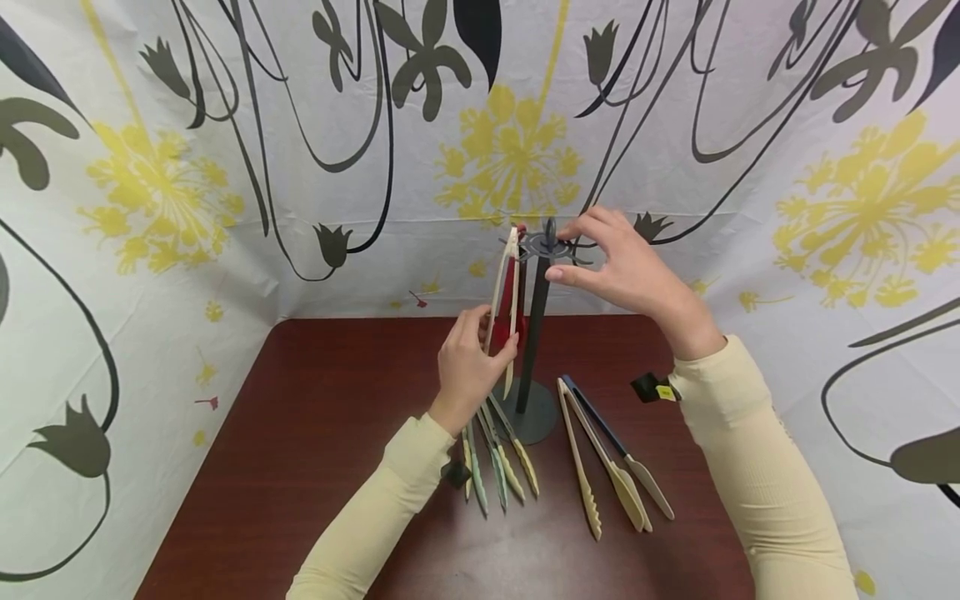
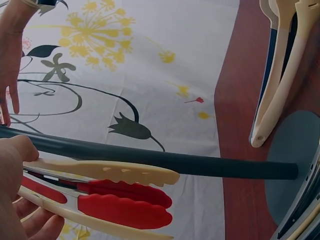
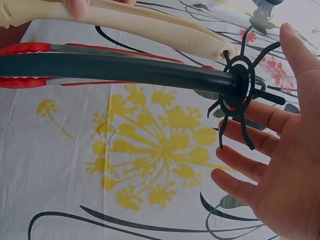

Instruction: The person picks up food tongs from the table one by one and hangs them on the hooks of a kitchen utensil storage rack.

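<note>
My left hand (image 1: pixel 468 362) grips a pair of cream tongs (image 2: pixel 120 171) around its arms, head end down. In the right wrist view the tongs' holed upper end (image 3: pixel 220 51) is at a hook of the dark stand (image 3: pixel 125 69); I cannot tell whether it bears on the hook. Red-tipped tongs (image 2: pixel 125 211) hang right beside the pole, partly behind the cream pair. My right hand (image 1: pixel 626 258) is at the stand's hook ring (image 3: pixel 251 85), fingers spread and loosely extended around it. Whether they touch the ring is unclear.
The stand's round base (image 1: pixel 538 421) rests on the dark red table (image 1: pixel 337 450). Left of the base lie several tongs with green and yellow tips (image 1: pixel 517 479). To its right lie cream tongs (image 1: pixel 577 454) and a blue-handled pair (image 1: pixel 600 417). A patterned cloth (image 1: pixel 360 192) hangs behind.
</note>
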Available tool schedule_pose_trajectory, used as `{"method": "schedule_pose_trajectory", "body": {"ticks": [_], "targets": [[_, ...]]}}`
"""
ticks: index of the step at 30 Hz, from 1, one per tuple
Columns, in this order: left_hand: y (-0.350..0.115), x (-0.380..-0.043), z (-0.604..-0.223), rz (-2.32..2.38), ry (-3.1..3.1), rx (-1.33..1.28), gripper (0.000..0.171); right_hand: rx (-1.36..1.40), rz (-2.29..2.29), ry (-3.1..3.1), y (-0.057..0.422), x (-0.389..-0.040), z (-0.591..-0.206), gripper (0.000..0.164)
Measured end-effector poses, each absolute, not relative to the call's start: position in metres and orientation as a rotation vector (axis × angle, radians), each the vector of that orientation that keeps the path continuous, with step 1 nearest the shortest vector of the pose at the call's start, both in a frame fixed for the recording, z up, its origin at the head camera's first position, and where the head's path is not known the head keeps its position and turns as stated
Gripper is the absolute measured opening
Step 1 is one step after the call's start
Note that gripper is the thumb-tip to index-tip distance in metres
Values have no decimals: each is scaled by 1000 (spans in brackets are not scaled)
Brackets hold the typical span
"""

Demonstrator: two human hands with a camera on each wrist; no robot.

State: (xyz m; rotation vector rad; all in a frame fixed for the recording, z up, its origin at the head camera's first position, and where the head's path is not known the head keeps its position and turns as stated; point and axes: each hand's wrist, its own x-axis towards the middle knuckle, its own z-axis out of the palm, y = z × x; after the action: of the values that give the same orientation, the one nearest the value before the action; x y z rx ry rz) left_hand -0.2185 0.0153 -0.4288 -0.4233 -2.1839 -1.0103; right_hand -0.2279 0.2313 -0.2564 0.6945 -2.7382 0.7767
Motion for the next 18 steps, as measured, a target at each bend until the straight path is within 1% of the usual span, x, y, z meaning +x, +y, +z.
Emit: {"method": "schedule_pose_trajectory", "body": {"ticks": [6,14,18], "targets": [[17,-219,-428,-1017,-2203,-404,45,705,805,-2768,235,-227,-256,56],[15,-217,-426,-1079,-2218,-411,25,691,822,-2786,234,-225,-256,57],[14,-216,-425,-1098,-2218,-412,23,699,826,-2770,235,-226,-256,56]]}}
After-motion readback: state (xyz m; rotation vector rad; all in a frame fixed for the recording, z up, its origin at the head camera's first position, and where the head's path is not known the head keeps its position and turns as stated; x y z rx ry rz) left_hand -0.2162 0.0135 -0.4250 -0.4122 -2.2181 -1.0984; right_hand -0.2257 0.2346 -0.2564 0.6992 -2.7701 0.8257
